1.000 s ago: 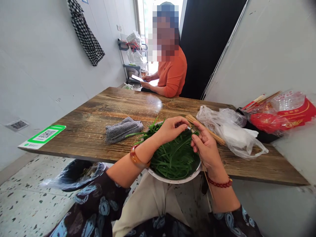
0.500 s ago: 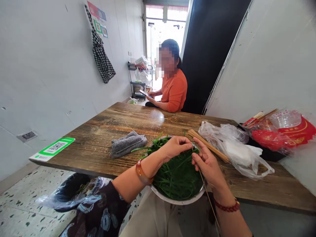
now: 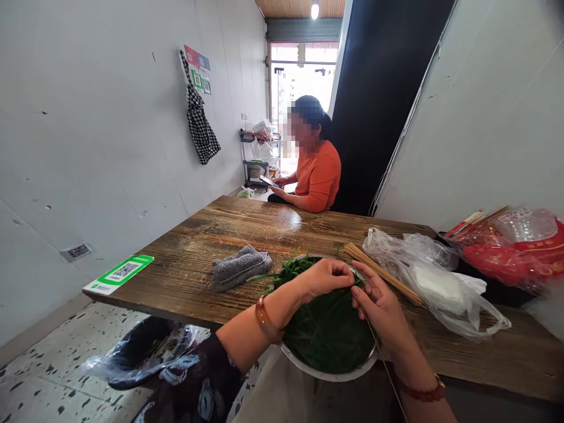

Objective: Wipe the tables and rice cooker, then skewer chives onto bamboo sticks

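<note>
Pinching green chives (image 3: 324,329) over one metal bowl (image 3: 328,371), the left hand (image 3: 324,277) is nearly closed. The right hand (image 3: 382,310) grips one thin skewer (image 3: 388,370). Right of the bowl lies one skewer bundle (image 3: 381,274); left, one grey cloth (image 3: 240,267).

Grey cloth (image 3: 240,267) & QR card (image 3: 118,274) on table (image 3: 211,235); plastic bags (image 3: 436,282) right; person in orange (image 3: 319,176) far end w/ phone (image 3: 269,181).

No word or number can be read anywhere. A green-and-white card (image 3: 118,274) at the nine o'clock corner of the bench (image 3: 247,226) carries a QR code, its small print too fine to make out. Small coloured notices (image 3: 198,69) on the wall at eleven o'clock and pale printing on the red packaging (image 3: 520,244) at three o'clock are likewise too small or blurred to read.
</note>
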Motion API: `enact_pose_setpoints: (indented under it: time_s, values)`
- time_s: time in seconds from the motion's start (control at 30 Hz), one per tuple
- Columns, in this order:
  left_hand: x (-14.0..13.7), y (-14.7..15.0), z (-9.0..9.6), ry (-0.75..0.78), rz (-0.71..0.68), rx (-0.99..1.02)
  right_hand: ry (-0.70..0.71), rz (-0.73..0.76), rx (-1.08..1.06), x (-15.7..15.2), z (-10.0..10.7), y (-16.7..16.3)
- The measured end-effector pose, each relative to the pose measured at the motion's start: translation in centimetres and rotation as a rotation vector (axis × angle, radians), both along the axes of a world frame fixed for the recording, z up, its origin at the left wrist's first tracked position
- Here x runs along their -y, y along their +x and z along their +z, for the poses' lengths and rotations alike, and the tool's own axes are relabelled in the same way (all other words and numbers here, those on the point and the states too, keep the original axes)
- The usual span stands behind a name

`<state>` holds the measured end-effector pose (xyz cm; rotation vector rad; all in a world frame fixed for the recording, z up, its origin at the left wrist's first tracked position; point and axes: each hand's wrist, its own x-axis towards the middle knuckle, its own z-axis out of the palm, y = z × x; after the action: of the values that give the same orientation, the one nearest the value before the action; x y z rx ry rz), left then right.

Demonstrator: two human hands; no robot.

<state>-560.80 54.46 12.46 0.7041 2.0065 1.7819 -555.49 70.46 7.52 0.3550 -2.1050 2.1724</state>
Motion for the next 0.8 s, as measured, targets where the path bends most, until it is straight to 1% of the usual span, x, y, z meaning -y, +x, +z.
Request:
enact_pose_setpoints:
  time_s: [0.1, 0.17, 0.3, 0.37, 0.43, 0.6, 0.7, 0.8]
  values:
    - [0.0, -0.2, -0.1, 0.019, 0.034, -0.014, -0.066, -0.026, 0.01, 0.1, -0.3, -0.3]
    - [0.1, -0.4, -0.2, 0.008, 0.095, -0.028, -0.125, -0.055, 0.03, 0.1, -0.3, -0.4]
    - [0.1, -0.9, -0.5, -0.116, 0.25, -0.101, -0.296, -0.123, 0.067, 0.2, -0.2, -0.5]
    - [0.1, -1.1, -0.7, -0.179, 0.287, -0.155, -0.402, -0.158, 0.077, 0.1, -0.1, -0.5]
    - [0.1, -1.3, -1.0, -0.253, 0.291, -0.233, -0.48, -0.176, 0.083, -0.1, -0.1, -0.5]
    - [0.2, -1.6, -1.6, -0.504, 0.219, -0.457, -0.607, -0.142, 0.102, -0.8, -0.6, -0.8]
    - [0.3, -1.3, -1.7, -0.673, 0.091, -0.539, -0.693, -0.102, 0.105, -1.2, -0.2, -0.7]
    - [0.4, -0.9, -1.9, -0.784, -0.054, -0.637, -0.791, -0.066, 0.088, -1.5, 1.3, -0.3]
